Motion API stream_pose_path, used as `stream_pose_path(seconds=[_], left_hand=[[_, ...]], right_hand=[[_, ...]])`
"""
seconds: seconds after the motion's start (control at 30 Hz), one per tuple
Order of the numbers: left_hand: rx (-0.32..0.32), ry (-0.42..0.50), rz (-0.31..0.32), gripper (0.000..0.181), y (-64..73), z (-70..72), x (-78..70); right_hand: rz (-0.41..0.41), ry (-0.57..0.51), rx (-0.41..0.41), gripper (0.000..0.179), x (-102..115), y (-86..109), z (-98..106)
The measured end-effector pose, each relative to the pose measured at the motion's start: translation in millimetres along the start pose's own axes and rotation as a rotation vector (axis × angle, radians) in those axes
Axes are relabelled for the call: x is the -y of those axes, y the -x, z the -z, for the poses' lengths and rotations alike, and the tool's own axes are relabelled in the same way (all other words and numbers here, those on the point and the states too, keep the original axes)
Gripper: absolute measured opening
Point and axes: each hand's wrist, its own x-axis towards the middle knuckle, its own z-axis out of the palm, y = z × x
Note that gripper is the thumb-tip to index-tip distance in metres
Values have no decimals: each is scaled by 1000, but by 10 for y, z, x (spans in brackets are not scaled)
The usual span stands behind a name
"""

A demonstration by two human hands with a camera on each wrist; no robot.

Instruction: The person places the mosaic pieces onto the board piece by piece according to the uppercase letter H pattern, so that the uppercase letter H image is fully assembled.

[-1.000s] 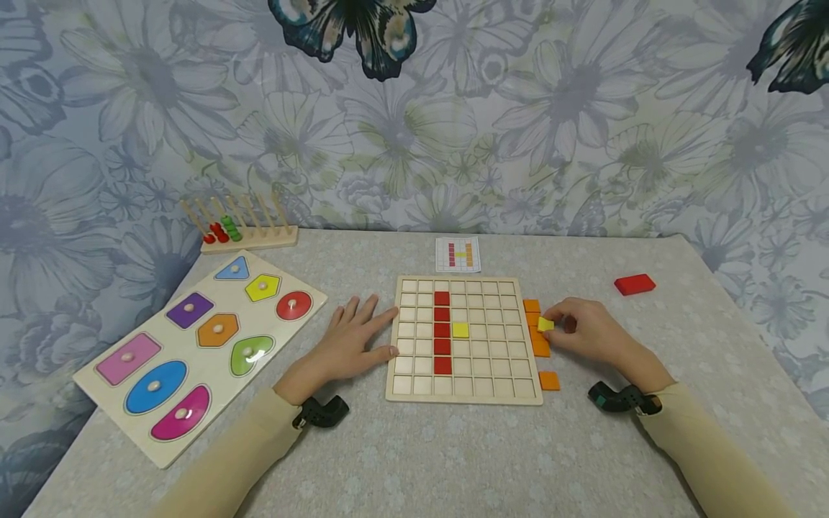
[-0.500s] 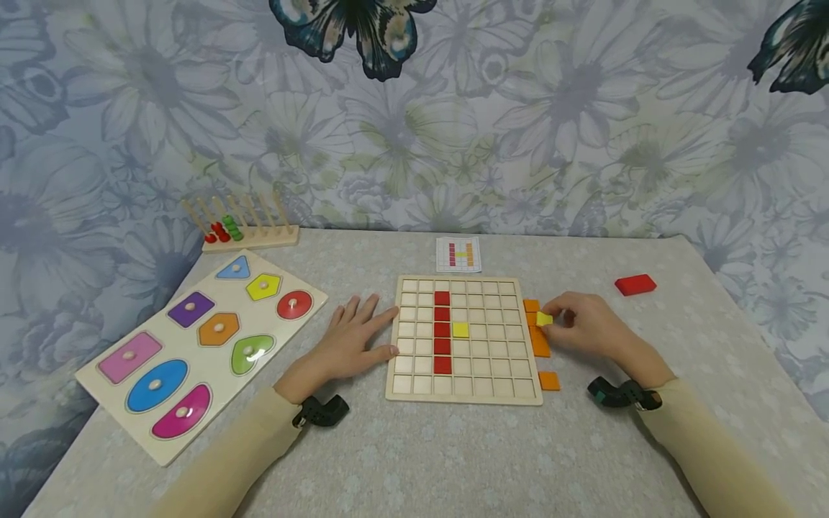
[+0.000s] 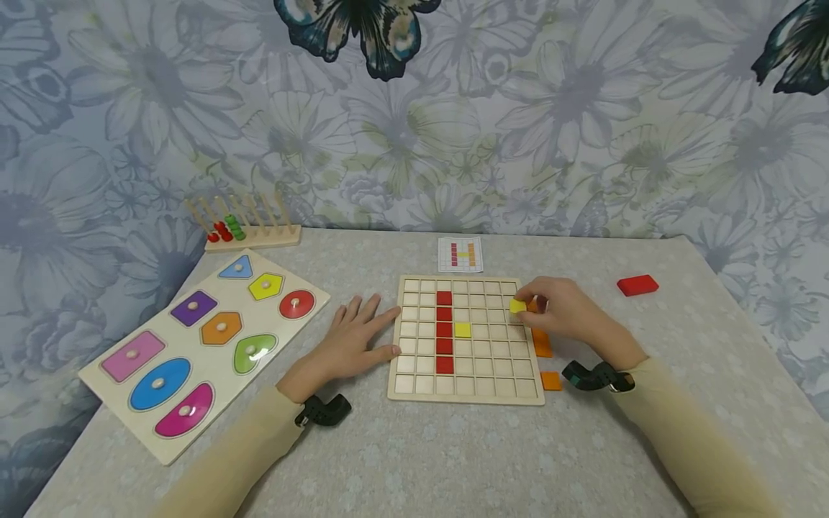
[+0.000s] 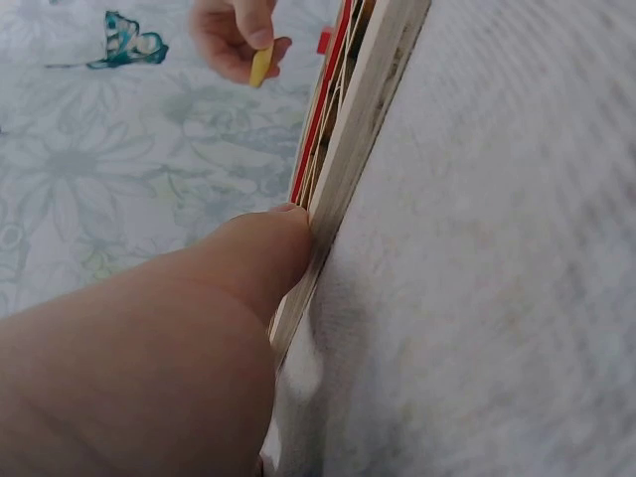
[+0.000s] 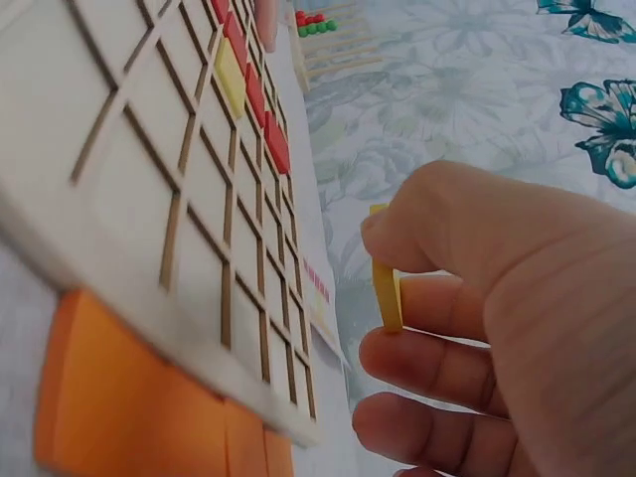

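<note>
My right hand (image 3: pixel 558 308) pinches a yellow square tile (image 3: pixel 517 306) between thumb and fingers, above the right side of a wooden grid board (image 3: pixel 414 388). The right wrist view shows that yellow tile (image 5: pixel 386 283) edge-on under the thumb. My left hand (image 3: pixel 352 338) lies spread at the board's left edge, its thumb (image 4: pixel 268 248) against the side of the board. A column of red tiles (image 3: pixel 444 329) sits in the grid, with one yellow tile (image 3: pixel 463 329) directly right of the middle red one. Orange tiles (image 3: pixel 542 343) lie along the board's right edge, partly hidden by my right hand.
A small pattern card (image 3: pixel 460 255) lies behind the board. Red tiles (image 3: pixel 637 285) rest at the right back. On the left are a shape puzzle board (image 3: pixel 242 385) and a wooden peg rack (image 3: pixel 259 236) with red and green beads. A flowered wall rises behind the table.
My right hand has moved left and slightly away from me, carrying the yellow tile from over the orange tiles to over the board's right edge. The left hand stays in place.
</note>
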Motion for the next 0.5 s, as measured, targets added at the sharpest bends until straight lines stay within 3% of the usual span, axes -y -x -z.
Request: stream_pose_path(seconds=[0.5], left_hand=[[7, -12, 4, 72, 0, -4, 12]], right_hand=[[30, -37, 32, 25, 211, -188, -130]])
